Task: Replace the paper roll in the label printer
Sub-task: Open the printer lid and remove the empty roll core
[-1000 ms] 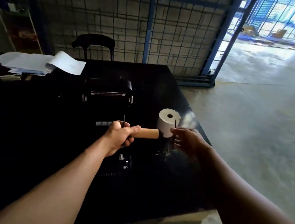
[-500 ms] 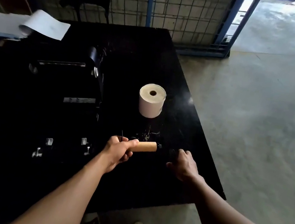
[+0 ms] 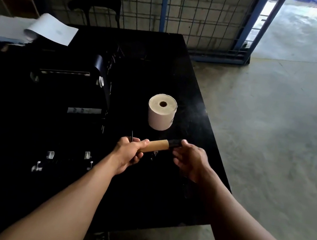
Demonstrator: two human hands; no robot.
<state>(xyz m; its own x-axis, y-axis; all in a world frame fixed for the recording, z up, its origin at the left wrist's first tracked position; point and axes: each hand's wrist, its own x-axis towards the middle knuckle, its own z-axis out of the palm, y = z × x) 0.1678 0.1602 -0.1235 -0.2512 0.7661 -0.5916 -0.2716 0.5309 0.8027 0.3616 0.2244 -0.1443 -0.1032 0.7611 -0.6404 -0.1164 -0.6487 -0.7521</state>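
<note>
- Two hands hold one brown cardboard core (image 3: pixel 156 145) above the near right part of the black table (image 3: pixel 193 79); its long axis runs left to right, the right end slightly higher.
- Left hand (image 3: pixel 128 153) has its fingers curled tight round the core's left end.
- Right hand (image 3: pixel 189 162) pinches the black end piece (image 3: pixel 175 143) on the core's right end, fingers partly bent.
- Full white paper roll (image 3: pixel 161 112) stands upright just beyond the core, its hole facing up.
- Label printer (image 3: pixel 71 84), black, lies open to the left; what is in its bay is too dark to tell.
- Loose papers (image 3: pixel 28 30) rest at the far left.
</note>
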